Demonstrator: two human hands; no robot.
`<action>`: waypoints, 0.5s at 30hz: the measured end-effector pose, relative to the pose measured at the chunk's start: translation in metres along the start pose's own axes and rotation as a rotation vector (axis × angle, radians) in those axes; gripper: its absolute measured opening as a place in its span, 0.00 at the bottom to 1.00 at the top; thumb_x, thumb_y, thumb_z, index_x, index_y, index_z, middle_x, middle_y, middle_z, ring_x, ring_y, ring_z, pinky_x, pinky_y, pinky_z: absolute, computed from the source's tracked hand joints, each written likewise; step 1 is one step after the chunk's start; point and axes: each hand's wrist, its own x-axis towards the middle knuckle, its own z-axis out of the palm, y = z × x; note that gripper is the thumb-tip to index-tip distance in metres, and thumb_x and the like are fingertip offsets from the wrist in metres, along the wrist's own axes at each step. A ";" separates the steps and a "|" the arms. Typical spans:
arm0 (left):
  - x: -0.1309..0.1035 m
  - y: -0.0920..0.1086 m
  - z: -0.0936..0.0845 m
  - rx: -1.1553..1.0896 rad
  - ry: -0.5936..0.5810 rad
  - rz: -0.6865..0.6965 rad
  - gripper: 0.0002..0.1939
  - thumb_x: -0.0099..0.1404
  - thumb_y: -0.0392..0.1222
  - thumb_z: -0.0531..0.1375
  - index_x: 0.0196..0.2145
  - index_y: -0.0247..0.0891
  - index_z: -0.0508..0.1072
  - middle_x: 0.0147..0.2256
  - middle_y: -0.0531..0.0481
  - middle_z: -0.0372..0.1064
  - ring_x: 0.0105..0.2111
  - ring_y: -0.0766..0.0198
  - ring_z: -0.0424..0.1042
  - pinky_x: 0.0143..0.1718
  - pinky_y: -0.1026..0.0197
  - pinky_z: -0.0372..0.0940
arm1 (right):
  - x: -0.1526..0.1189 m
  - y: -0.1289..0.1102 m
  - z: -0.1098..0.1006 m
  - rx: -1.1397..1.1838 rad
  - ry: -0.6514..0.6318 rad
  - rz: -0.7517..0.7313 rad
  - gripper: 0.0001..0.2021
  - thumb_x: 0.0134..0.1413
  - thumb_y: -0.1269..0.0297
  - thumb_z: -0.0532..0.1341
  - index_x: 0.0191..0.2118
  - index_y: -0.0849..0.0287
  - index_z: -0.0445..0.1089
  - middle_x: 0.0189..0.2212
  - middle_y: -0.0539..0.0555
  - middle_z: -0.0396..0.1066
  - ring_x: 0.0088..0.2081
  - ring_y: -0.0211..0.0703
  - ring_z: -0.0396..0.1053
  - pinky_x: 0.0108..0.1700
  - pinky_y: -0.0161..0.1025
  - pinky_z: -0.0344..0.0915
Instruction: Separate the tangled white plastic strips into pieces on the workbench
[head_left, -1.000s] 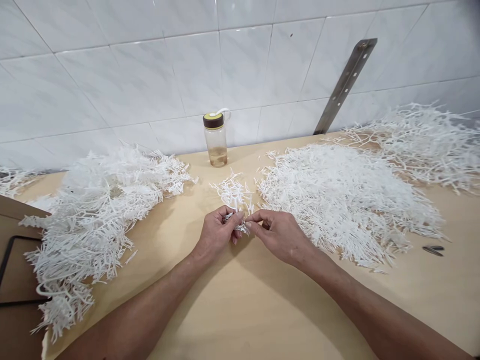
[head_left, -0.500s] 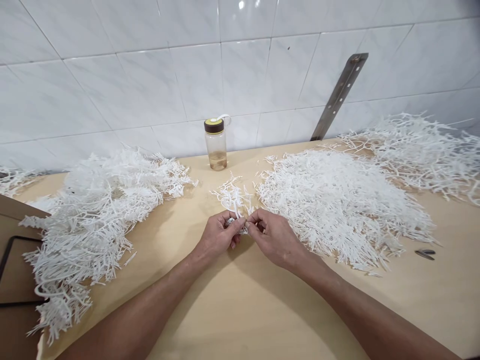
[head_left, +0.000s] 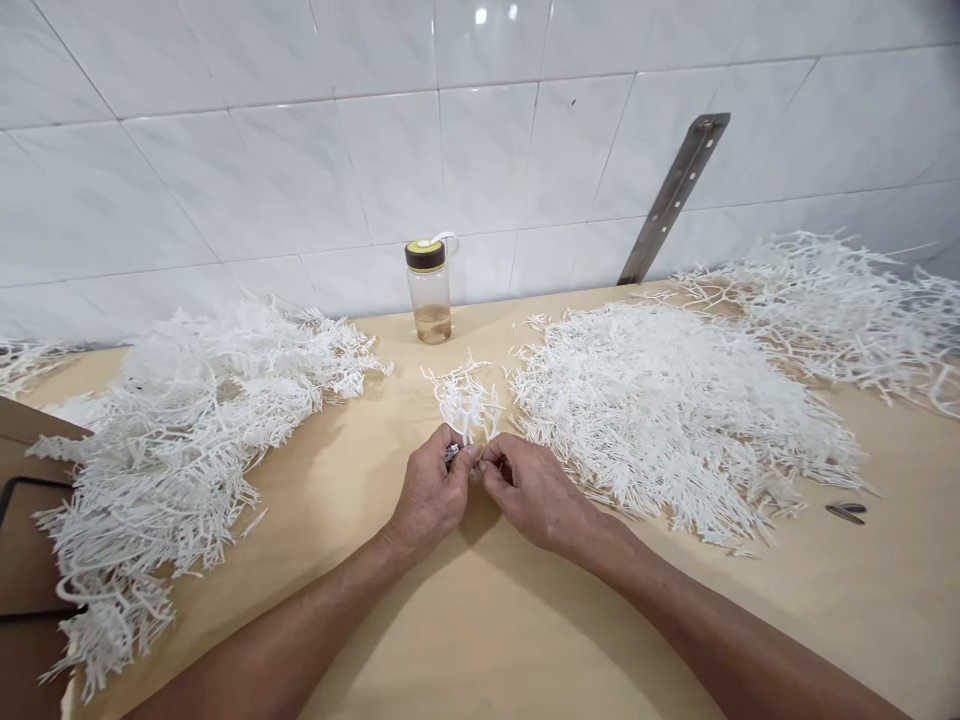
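Note:
Near the middle of the table, my left hand (head_left: 437,482) is closed on a small white branching piece (head_left: 466,402), whose thin twigs spread out beyond the fingertips. A small metallic thing shows between its thumb and fingers, too hidden to name. My right hand (head_left: 525,487) is pinched beside the left fingertips, at the lower end of the branching piece; what lies in its pinch is hidden. To the right spreads a large heap of short white strands (head_left: 675,410). Another white heap of branching strands (head_left: 195,430) covers the left side.
A clear bottle with a dark and yellow lid (head_left: 430,293) stands by the tiled wall. A metal bracket (head_left: 673,200) leans there. More white branches (head_left: 847,310) lie back right, small dark snips (head_left: 846,513) at right, a brown box (head_left: 30,520) at left.
Both hands have shifted slightly left and down, with the right fingers turned a little. The white branching piece stands more upright above the fingertips. The whole view has moved slightly.

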 end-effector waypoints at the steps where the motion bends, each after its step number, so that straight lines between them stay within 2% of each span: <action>1: -0.001 0.000 0.000 -0.004 0.008 0.009 0.13 0.64 0.48 0.58 0.27 0.39 0.65 0.23 0.57 0.60 0.24 0.68 0.59 0.27 0.65 0.56 | 0.000 0.000 0.000 0.060 -0.032 0.030 0.06 0.58 0.67 0.53 0.29 0.56 0.61 0.22 0.47 0.65 0.23 0.37 0.63 0.25 0.34 0.57; 4: -0.001 0.005 -0.002 -0.059 0.037 0.018 0.13 0.64 0.49 0.58 0.28 0.39 0.64 0.22 0.58 0.59 0.23 0.69 0.57 0.26 0.66 0.55 | 0.002 0.001 -0.001 0.246 -0.111 0.154 0.06 0.58 0.64 0.53 0.30 0.55 0.59 0.17 0.43 0.60 0.14 0.35 0.62 0.19 0.33 0.56; 6: 0.000 0.009 -0.003 -0.161 0.011 -0.022 0.14 0.63 0.52 0.60 0.29 0.39 0.64 0.20 0.59 0.58 0.20 0.71 0.56 0.23 0.67 0.53 | 0.002 0.002 -0.001 0.282 -0.082 0.213 0.05 0.57 0.63 0.54 0.31 0.56 0.59 0.15 0.42 0.60 0.12 0.35 0.62 0.17 0.32 0.58; 10: 0.005 0.011 -0.004 -0.337 -0.125 -0.190 0.19 0.59 0.56 0.63 0.28 0.39 0.64 0.15 0.60 0.58 0.15 0.73 0.54 0.18 0.68 0.50 | 0.002 0.003 -0.007 0.249 0.091 0.210 0.06 0.58 0.60 0.55 0.34 0.56 0.63 0.18 0.44 0.65 0.13 0.35 0.63 0.17 0.33 0.59; 15: 0.009 0.008 -0.005 -0.444 -0.139 -0.296 0.19 0.57 0.55 0.65 0.28 0.37 0.66 0.14 0.59 0.60 0.13 0.75 0.54 0.15 0.69 0.49 | 0.005 0.009 -0.027 0.065 0.372 0.097 0.06 0.56 0.61 0.58 0.35 0.57 0.67 0.23 0.49 0.71 0.21 0.38 0.67 0.25 0.35 0.63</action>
